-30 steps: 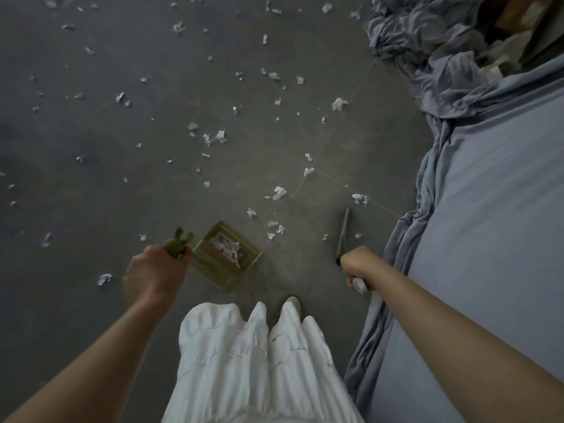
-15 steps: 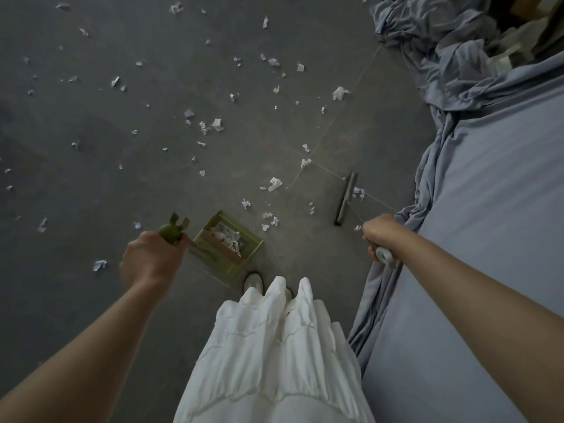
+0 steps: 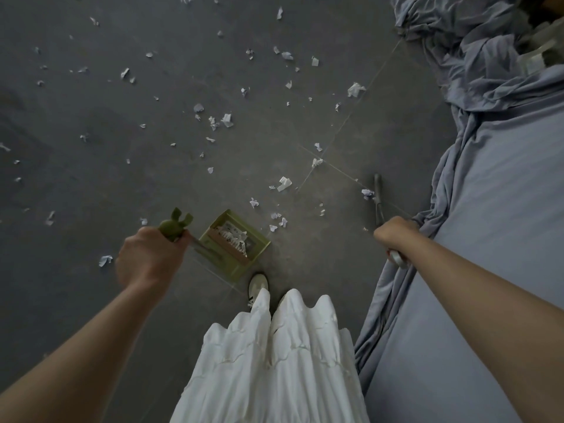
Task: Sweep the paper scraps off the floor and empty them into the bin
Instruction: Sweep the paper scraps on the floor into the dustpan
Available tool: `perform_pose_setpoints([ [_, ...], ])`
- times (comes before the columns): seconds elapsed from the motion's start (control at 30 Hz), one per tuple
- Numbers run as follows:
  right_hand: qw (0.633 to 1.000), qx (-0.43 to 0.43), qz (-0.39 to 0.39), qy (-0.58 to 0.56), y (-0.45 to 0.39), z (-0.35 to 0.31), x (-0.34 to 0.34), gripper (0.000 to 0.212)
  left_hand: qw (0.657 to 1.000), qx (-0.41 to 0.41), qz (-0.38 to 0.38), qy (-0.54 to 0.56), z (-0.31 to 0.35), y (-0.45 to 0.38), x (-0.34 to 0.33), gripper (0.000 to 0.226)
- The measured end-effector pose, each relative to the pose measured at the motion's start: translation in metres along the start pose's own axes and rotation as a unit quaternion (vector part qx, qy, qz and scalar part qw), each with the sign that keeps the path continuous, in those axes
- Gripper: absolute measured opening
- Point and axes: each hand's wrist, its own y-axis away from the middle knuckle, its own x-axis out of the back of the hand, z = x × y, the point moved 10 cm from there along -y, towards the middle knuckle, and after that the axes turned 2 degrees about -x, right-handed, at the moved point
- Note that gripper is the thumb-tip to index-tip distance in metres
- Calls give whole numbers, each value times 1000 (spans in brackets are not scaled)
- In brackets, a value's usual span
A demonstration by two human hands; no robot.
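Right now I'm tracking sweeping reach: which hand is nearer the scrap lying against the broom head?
Right. The right hand is just below the scrap; the left hand is far left, holding the dustpan.

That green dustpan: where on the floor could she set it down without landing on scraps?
Bare floor lies left of the left arm, below the lone scrap. It is crowded ahead of the dustpan, out towards the broom head.

A single head-worn wide-angle camera looked steeply down from standing height at the grey floor [image 3: 122, 148], with both forearms reaching in from the frame's lower corners.
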Motion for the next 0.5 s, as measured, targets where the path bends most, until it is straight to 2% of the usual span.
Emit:
perform_pose_setpoints([
  [0.13, 1000, 25, -4, 8, 26, -37, -1, 17, 1000, -2, -2, -1, -2, -5, 5, 56],
  [0.3, 996, 76, -31, 28, 63, -78, -21, 31, 1000, -3, -11, 0, -2, -11, 10, 55],
  [0.43, 994, 82, -44, 55, 91, -98, -30, 19, 1000, 0, -18, 10, -3, -16, 15, 54],
  [0.5, 995, 75, -31, 64, 94, -102, -24, 24, 1000, 0, -22, 13, -4, -19, 16, 54],
])
